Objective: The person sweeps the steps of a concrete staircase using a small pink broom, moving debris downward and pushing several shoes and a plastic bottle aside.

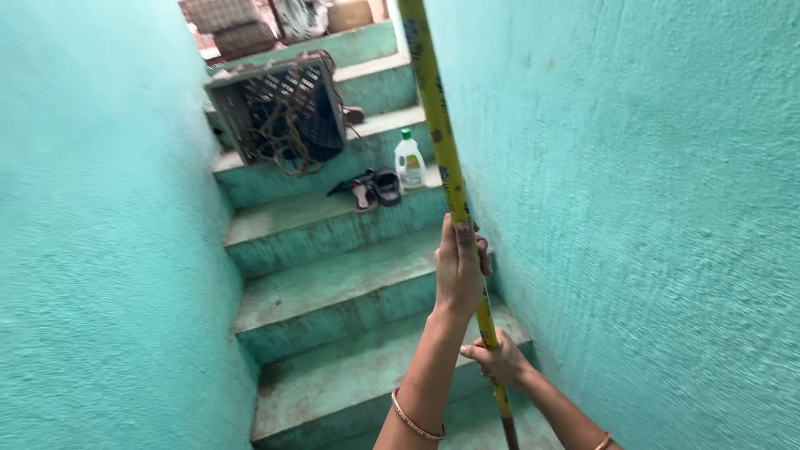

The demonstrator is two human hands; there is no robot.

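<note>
A long yellow patterned pole (439, 125) runs from the top of the view down along the right-hand teal wall to the bottom edge. My left hand (460, 271) is closed around it higher up, with an orange bangle on that wrist. My right hand (498, 360) grips the same pole lower down, close to the wall. The pole's two ends are out of view.
Teal concrete steps (333, 292) climb ahead between two teal walls. A white bottle with a green cap (409, 160) and a pair of dark sandals (375, 187) sit on one step. A tilted grey plastic crate (279, 108) with tangled rope stands higher up.
</note>
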